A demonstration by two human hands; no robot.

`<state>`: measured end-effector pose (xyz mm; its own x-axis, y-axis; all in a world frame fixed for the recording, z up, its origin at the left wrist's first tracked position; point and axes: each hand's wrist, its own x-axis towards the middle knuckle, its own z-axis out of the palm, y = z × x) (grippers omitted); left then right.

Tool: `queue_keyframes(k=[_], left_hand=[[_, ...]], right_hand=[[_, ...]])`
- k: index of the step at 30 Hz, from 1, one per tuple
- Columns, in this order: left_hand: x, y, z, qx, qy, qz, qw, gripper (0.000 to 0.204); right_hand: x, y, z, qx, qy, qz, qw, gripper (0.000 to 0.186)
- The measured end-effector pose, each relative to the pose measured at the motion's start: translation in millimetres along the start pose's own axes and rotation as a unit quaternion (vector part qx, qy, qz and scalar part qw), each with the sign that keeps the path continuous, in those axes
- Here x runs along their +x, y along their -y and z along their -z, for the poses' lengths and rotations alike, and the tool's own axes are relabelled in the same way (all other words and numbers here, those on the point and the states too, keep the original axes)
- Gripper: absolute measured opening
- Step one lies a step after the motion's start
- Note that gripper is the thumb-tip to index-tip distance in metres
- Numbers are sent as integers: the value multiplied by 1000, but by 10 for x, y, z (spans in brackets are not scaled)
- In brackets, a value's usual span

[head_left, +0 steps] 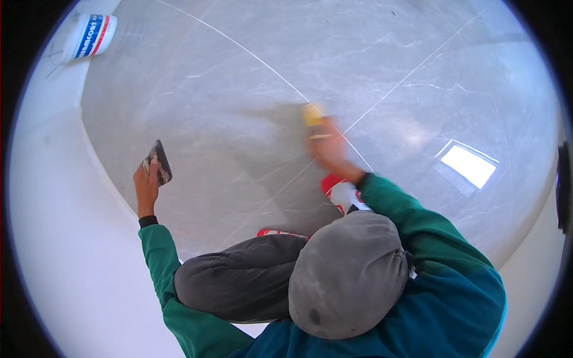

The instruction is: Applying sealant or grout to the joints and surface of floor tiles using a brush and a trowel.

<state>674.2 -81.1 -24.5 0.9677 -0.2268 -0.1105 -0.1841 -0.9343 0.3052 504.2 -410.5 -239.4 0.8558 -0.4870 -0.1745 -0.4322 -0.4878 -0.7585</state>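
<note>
My left hand (pixel 147 182) is closed round a dark, flat, roughly rectangular plate (pixel 162 166), held near the white wall at the left. The thumb lies across the plate's face, which has pale smears on it. Farther to the right, my right hand (pixel 329 149) grips a small yellow object with a dark band (pixel 311 116). Motion smears both that hand and the object, so its kind cannot be made out. It is over a white joint line of the grey floor (pixel 239 89), and I cannot tell whether it touches the floor.
A white bucket with blue and red bands (pixel 94 37) is beside the wall (pixel 54 179) at the far left. My bent knees and red-and-white shoes (pixel 343 194) take up the near middle. A bright window reflection lies on the floor at the right.
</note>
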Motion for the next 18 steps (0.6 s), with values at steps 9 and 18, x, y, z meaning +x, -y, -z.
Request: queue_keyframes(k=[9,18], left_hand=[[-1,97,-88,1,-57,-80,995,31],[-17,-213,-683,-148,39,-17,988,27]], right_hand=[[712,792,327,73,138,185,970,28],[733,-285,1023,-85,18,251,964,36]])
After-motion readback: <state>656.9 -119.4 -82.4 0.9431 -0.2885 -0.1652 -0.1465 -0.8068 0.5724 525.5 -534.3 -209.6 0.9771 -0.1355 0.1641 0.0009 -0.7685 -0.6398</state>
